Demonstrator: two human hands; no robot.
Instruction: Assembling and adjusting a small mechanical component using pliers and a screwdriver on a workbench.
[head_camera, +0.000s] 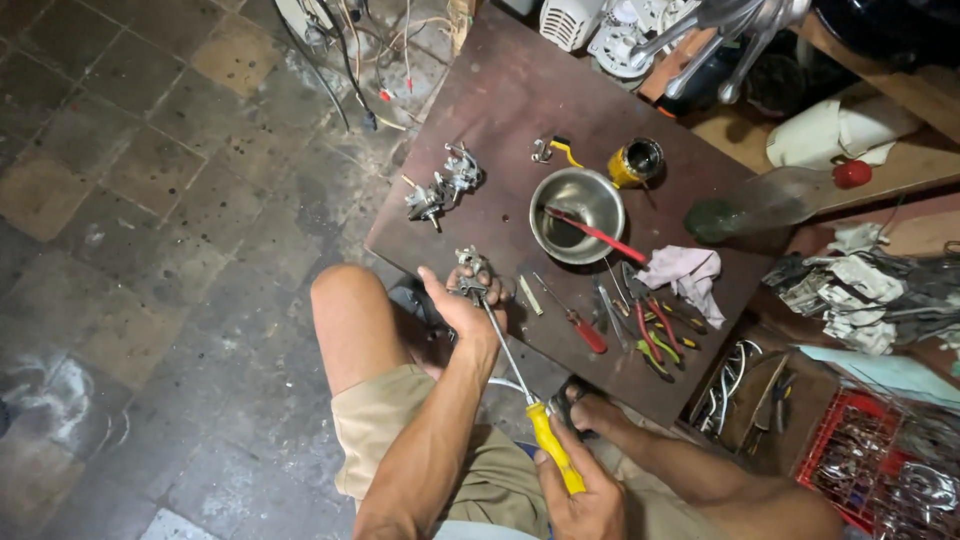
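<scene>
My left hand (462, 312) grips a small grey metal carburettor-like part (472, 274) at the near edge of a dark brown board (500, 110). My right hand (578, 488) holds a screwdriver by its yellow handle (556, 448). The long steel shaft (505, 348) runs up to the part, and the tip meets it by my left fingers. I sit with my bare knee (345, 300) beside the board.
On the board lie two more grey metal parts (445, 185), a steel bowl (577, 213) with a red-handled tool, a yellow tin (636, 162), a pale rag (685, 272), a red screwdriver (580, 325) and several pliers (655, 325). A red basket (880, 465) sits right; wires (370, 60) lie on the tiled floor.
</scene>
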